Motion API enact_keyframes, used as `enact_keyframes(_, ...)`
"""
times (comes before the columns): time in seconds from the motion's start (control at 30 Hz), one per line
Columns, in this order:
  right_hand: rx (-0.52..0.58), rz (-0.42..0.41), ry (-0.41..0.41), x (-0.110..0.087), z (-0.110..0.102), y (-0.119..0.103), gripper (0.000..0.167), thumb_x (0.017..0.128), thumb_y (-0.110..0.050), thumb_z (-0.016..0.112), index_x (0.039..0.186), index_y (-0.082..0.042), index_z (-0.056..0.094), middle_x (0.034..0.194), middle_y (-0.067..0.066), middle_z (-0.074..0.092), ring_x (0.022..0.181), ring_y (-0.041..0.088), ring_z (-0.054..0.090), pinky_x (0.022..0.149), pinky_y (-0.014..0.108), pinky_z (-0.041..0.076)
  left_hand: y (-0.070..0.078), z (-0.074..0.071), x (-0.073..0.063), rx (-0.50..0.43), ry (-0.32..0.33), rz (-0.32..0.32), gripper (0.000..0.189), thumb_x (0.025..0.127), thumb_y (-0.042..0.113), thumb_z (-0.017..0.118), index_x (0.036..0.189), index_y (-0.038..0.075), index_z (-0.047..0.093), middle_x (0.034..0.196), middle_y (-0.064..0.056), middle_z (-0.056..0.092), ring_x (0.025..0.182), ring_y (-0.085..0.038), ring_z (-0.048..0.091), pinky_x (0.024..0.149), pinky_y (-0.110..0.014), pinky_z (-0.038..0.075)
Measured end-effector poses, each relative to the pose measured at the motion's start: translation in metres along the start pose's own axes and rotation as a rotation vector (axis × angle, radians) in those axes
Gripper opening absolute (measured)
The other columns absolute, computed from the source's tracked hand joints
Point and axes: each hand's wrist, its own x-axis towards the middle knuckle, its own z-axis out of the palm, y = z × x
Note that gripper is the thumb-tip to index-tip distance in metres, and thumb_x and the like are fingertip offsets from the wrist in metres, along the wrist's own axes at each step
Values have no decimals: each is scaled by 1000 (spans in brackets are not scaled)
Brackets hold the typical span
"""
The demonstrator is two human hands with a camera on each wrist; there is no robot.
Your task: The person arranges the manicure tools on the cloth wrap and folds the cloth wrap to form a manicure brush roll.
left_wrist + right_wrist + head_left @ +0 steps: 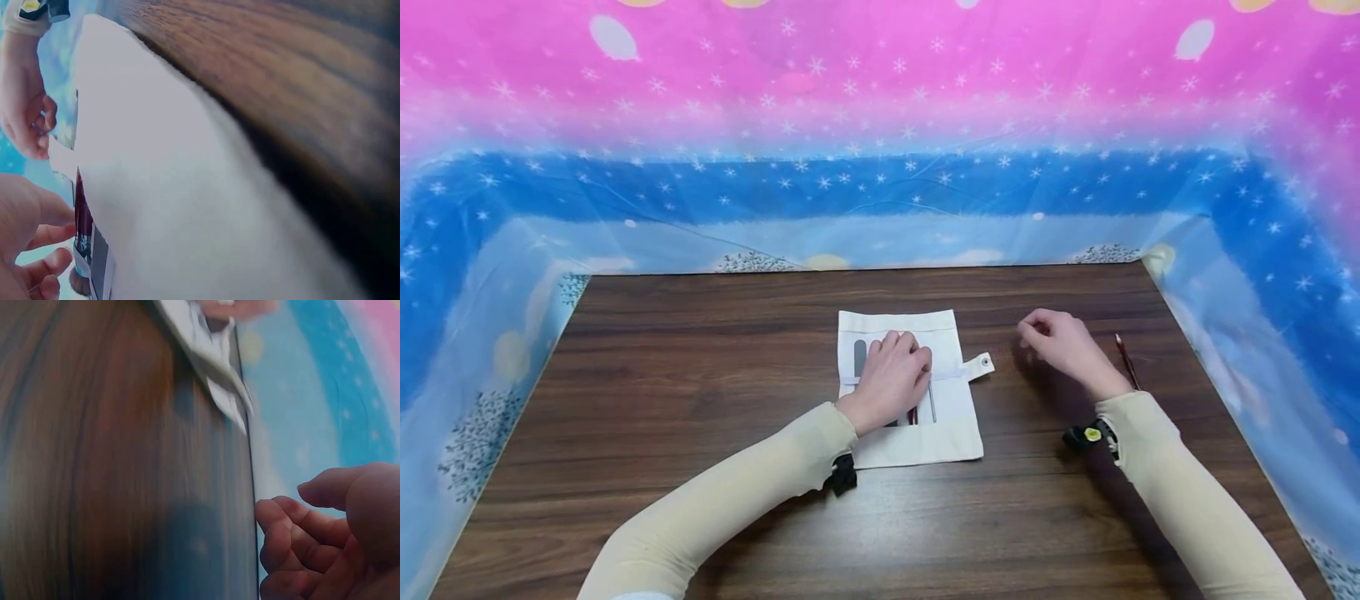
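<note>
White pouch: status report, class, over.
Left grip over the white pouch; right grip empty, off its right side. Pouch lies open, tools inside. Left grip covers part of it.

Setting: apparently a makeshift recording booth; kind of room beyond hidden. Evidence: one dark wood-grain bench (pixel 700 358); one pink-and-blue snowflake-print backdrop (pixel 880 187), hung close round three bench sides; two black wrist-worn devices (pixel 1082 437).

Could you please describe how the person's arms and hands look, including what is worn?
The left hand and right hand are bare. Pale cream long sleeves cover both arms. A black device sits at each wrist; the right one shows a yellow marking.
</note>
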Motion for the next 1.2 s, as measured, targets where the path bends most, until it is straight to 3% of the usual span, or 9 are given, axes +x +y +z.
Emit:
enact_keyframes(0.3, -102, 64, 60, -20, -45, 54, 32, 108, -25, 54, 118, 2, 67, 94, 17, 75, 73, 21, 70, 71, 38, 51, 5, -2, 3, 3, -28, 8, 12, 102, 18, 64, 102, 17, 76, 102, -4, 62, 92, -24, 48, 80, -42, 42)
enact_keyframes(0.57, -222, 161, 92, -29, -74, 97, 31, 104, -21, 59, 114, 7, 65, 108, 30, 69, 96, 44, 64, 82, 58, 48, 8, -2, 7, 32, -49, 6, 15, 103, 19, 63, 96, 19, 76, 100, -3, 62, 89, -23, 46, 79, -41, 40)
enact_keyframes(0.8, -280, 257, 37, -30, -78, 107, 39, 102, -25, 62, 115, 12, 60, 111, 33, 65, 95, 45, 62, 80, 57, 49, 10, -1, 7, 42, -89, -8, 15, 104, 21, 63, 96, 18, 76, 102, -3, 62, 91, -22, 47, 80, -40, 39)
enact_keyframes(0.97, -304, 259, 9, -27, -73, 111, 37, 101, -28, 62, 106, 8, 67, 106, 29, 68, 89, 42, 64, 80, 58, 49, 11, 0, 7, 42, -92, -20, 14, 103, 20, 64, 95, 18, 75, 100, -2, 62, 91, -22, 47, 81, -40, 39)
enact_keyframes(1.2, -302, 242, 33, -22, -72, 111, 29, 100, -26, 63, 97, 2, 70, 93, 19, 68, 79, 33, 60, 72, 51, 48, 12, 1, 8, 46, -83, -23, 16, 104, 21, 62, 96, 18, 74, 99, -2, 62, 91, -22, 48, 82, -40, 40)
